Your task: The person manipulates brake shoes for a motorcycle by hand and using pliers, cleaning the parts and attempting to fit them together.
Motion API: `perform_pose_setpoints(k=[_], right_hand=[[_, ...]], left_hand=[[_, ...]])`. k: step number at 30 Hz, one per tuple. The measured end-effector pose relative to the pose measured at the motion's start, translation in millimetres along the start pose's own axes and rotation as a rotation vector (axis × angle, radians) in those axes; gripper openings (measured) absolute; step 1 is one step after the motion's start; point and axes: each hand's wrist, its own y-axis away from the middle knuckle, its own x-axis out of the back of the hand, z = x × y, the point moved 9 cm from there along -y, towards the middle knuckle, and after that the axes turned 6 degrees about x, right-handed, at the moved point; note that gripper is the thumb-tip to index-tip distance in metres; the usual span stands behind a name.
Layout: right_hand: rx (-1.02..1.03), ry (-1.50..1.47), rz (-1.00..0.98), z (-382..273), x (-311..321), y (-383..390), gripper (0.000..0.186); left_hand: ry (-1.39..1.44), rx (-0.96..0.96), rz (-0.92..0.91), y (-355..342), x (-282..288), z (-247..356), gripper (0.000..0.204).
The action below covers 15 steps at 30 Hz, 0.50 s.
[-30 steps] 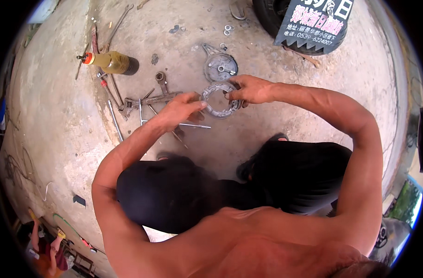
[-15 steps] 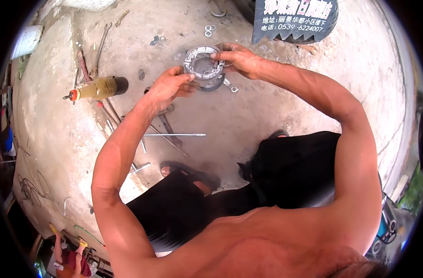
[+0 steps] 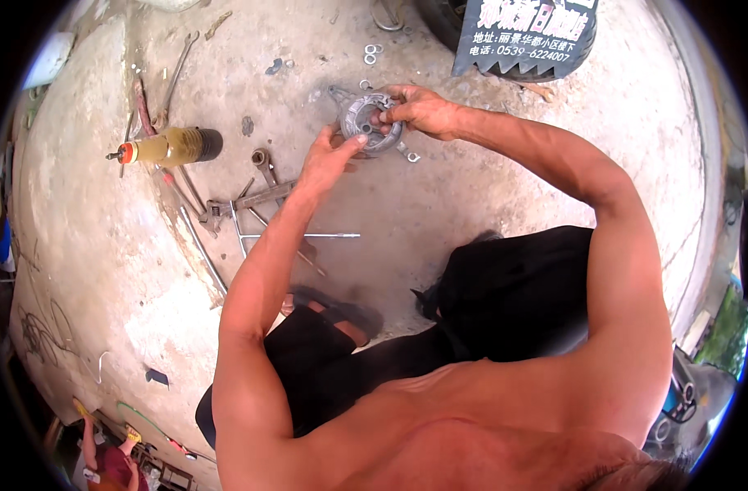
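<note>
Looks only partway along, at a guess. Got the pale brake-shoe ring [image 3: 353,114] up near top centre of the frame, lined up over the round backing plate [image 3: 362,119] from this angle. Can't tell if seated or just held above. Clamped by the left hand [image 3: 328,157] at the lower-left rim, thumb on top, and by the right hand [image 3: 423,112] at the right side, fingertips poking into the opening. So matched up, more or less, but not let go of yet, and no way to see if properly fitted.

Materials: dull silver, cast-looking metal for the ring, a curved band with a raised edge. Greyer and dustier for the plate, with a pointed tab at upper left and a small eyed lever [image 3: 412,156] at lower right.

Left of centre, worn brownish steel on the adjustable wrench [image 3: 263,195], thin and shiny on the T-handle wrench [image 3: 325,236]. Farther left, a see-through bottle [image 3: 167,147] with amber liquid and a red cap. Up top, 2 small metal rings [image 3: 370,54], loose on rough, stained concrete [image 3: 456,180].
</note>
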Motion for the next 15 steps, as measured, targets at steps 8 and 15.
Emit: perform_pose_setpoints(k=[8,15], right_hand=[[0.004,0.402,-0.134,-19.0,-10.3,2.1,0.055],[-0.065,0.399,-0.014,-34.6,3.6,-20.6,0.059]], left_hand=[[-0.312,-0.358,-0.026,-2.6,-4.5,58.4,0.053],[0.491,-0.131,0.019,-12.0,16.4,36.5,0.039]])
